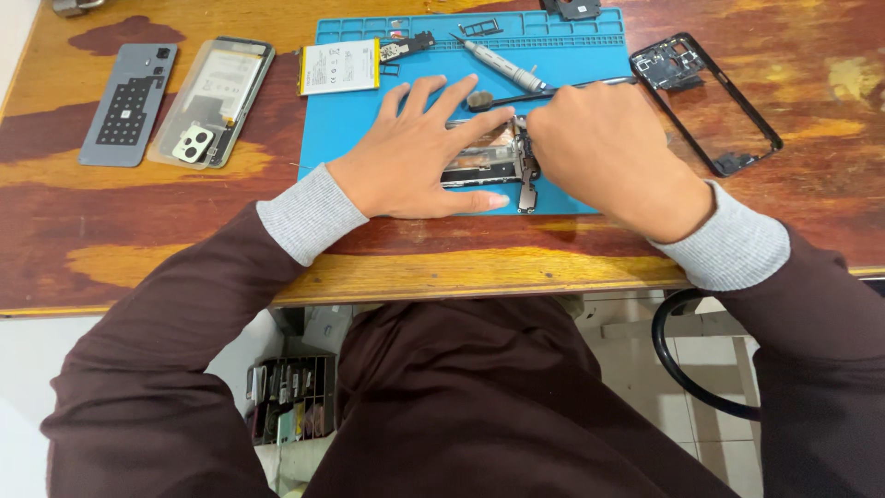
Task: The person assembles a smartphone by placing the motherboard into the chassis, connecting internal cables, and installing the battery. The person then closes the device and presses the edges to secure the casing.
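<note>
A dismantled phone body [479, 164] lies on the blue repair mat [350, 120]. My left hand [419, 148] presses flat on it, fingers spread, thumb along its near edge. My right hand [604, 148] is curled over the phone's right end, fingertips pinched at a small metal part [525, 175]; what it grips is hidden. A black brush [516, 95] lies just beyond the hands.
On the mat are a battery [338, 66], a grey screwdriver [502, 66] and small parts [406, 46]. A black phone frame [710, 101] lies to the right. Left on the wooden table [138, 231] are a grey back cover [129, 103] and a clear case with camera module [214, 101].
</note>
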